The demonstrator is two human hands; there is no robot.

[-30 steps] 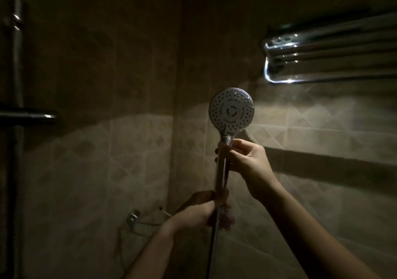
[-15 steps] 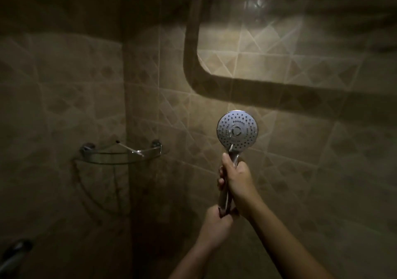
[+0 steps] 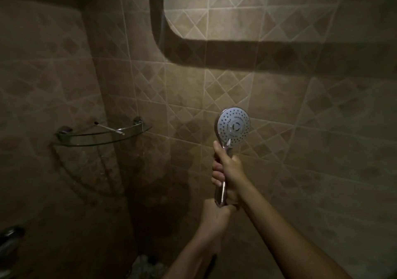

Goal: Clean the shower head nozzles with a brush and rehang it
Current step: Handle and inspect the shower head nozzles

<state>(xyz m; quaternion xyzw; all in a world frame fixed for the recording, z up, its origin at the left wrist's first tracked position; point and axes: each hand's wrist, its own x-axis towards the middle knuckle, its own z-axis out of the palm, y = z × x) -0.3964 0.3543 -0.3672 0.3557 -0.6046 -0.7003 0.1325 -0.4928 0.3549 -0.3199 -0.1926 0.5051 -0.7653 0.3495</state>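
Tiled wall point(image 3: 279, 98): I face a dim corner, lit patch behind.
Glass shelf point(image 3: 103, 136): brush-like stick lies there, unreached.
Right hand point(image 3: 228, 169): wrapped around handle, steadying.
Left hand point(image 3: 214, 216): closed around handle's base.
Shower head point(image 3: 233, 126): upright, nozzles facing me for scrubbing.

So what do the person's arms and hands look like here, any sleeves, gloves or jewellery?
Both forearms are bare as far as the frame shows: no sleeves in view. The left hand and right hand wear no gloves, and no rings, watch or bracelets can be seen, though the dim light makes small details hard to rule out.
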